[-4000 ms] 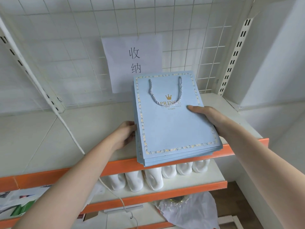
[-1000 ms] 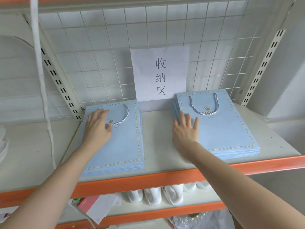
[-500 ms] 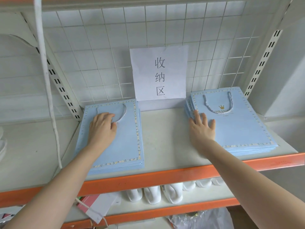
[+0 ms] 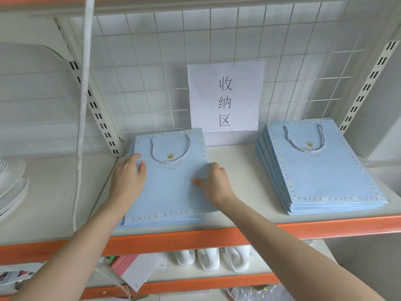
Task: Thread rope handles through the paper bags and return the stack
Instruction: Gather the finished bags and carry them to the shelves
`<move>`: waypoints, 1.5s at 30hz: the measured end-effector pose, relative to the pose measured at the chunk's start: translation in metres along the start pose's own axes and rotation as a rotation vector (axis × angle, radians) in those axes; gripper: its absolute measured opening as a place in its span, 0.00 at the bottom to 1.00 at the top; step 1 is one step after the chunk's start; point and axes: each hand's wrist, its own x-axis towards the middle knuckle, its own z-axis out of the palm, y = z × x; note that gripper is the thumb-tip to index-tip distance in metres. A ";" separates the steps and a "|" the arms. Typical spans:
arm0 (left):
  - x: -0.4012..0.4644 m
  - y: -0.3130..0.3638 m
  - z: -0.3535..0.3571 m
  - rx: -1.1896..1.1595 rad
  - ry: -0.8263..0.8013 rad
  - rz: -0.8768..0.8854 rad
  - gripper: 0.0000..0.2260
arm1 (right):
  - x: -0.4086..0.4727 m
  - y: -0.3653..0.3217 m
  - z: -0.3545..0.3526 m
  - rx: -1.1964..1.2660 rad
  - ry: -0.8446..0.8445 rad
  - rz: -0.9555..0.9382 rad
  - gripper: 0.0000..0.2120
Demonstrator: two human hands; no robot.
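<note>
Two stacks of flat light-blue paper bags lie on the white shelf (image 4: 236,205). Each top bag carries a gold crown and a grey rope handle. My left hand (image 4: 128,181) holds the left edge of the left stack (image 4: 171,190), thumb on top. At that stack's right edge my right hand (image 4: 214,183) has its fingers curled over the side and its thumb on the top bag. The rope handle (image 4: 188,146) of this bag lies just beyond my hands. The right stack (image 4: 321,177) sits apart, slightly fanned, with its rope handle (image 4: 303,148) showing.
A paper sign (image 4: 225,98) leans on the wire grid behind the stacks. A white cord (image 4: 83,105) hangs at the left. White plates (image 4: 10,185) sit far left. The shelf has an orange front edge (image 4: 195,237); white items (image 4: 212,259) line the lower shelf.
My right hand left the right stack and came over to the right edge of the left stack. My left hand slid from the top of that stack to its left edge.
</note>
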 end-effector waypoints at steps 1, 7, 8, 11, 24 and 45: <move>0.000 0.003 0.000 -0.065 0.003 0.010 0.14 | 0.002 0.004 -0.008 0.005 0.035 0.005 0.21; 0.005 0.009 0.014 -0.067 -0.120 0.059 0.13 | 0.007 0.029 -0.082 0.011 0.304 0.044 0.11; 0.005 0.008 0.016 0.004 -0.140 0.053 0.16 | 0.006 0.034 -0.096 -0.039 0.357 0.039 0.11; 0.003 0.009 0.020 0.127 -0.181 0.036 0.22 | 0.002 0.048 -0.127 -0.221 0.471 0.048 0.14; -0.009 0.058 0.043 -0.030 -0.106 0.453 0.12 | 0.001 0.061 -0.082 -0.704 0.203 -0.149 0.12; -0.052 0.235 0.109 -0.445 -0.709 0.236 0.10 | 0.002 0.116 -0.161 -0.682 0.363 0.208 0.31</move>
